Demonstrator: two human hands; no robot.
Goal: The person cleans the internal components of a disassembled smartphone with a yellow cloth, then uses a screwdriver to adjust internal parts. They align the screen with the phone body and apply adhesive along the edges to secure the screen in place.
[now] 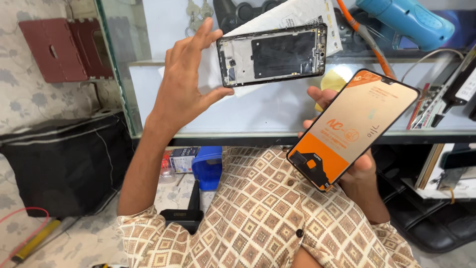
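Observation:
My left hand (186, 82) is raised and holds an opened phone frame (272, 54) by its left end, between thumb and fingers. The frame is black and silver, with its bare inner side facing me. My right hand (354, 173) holds a replacement phone screen (353, 128) from behind, tilted, lower and to the right of the frame. The screen's back shows an orange and cream film with a black flex cable at its lower end. The two parts do not touch.
A glass counter (258, 106) lies ahead with a paper sheet, a blue hot-air tool (406, 20), an orange cable and keys. A black bag (64, 164) and a maroon phone case (64, 49) are at the left. A blue tub and small box sit on the floor.

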